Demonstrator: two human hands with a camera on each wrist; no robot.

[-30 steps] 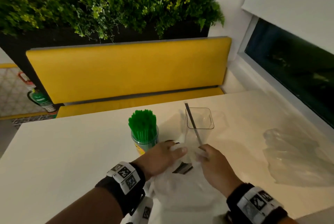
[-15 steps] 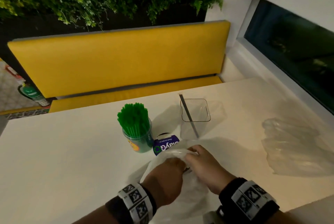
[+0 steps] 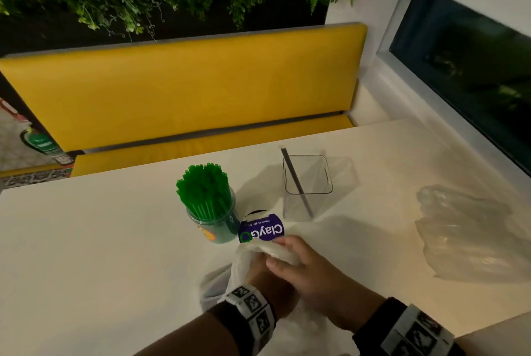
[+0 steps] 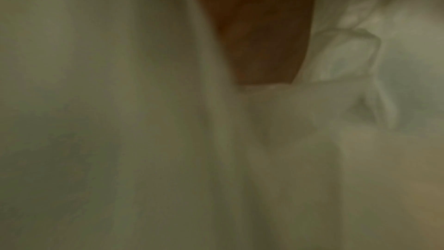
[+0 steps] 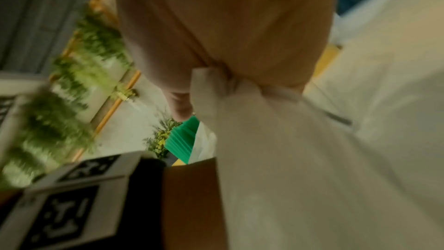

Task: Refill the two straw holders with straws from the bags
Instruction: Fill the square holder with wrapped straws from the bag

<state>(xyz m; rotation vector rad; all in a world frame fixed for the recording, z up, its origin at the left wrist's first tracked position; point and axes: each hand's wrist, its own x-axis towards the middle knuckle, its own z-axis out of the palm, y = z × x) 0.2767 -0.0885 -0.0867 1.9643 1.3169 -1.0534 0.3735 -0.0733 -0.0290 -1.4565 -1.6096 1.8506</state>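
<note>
A round holder [image 3: 214, 226] packed with green straws [image 3: 204, 192] stands mid-table; the straws [image 5: 185, 144] also show in the right wrist view. To its right a clear square holder [image 3: 308, 180] contains one black straw [image 3: 296, 180]. A white plastic bag [image 3: 241, 266] lies near me. My left hand [image 3: 268, 286] reaches inside it, fingers hidden; the left wrist view shows only blurred bag plastic [image 4: 144, 121]. My right hand [image 3: 284, 255] grips the bag's rim, pinching a fold of the bag [image 5: 288, 159].
A purple-labelled ClayGo container [image 3: 261, 230] stands between the two holders, just beyond the bag. A crumpled clear bag [image 3: 465, 232] lies at the table's right. A yellow bench [image 3: 184, 91] and plants run along the far side, with a window to the right.
My right hand left the black straw in the clear holder and took the bag's rim. My left hand moved from the bag's top into its mouth. The head view dipped closer.
</note>
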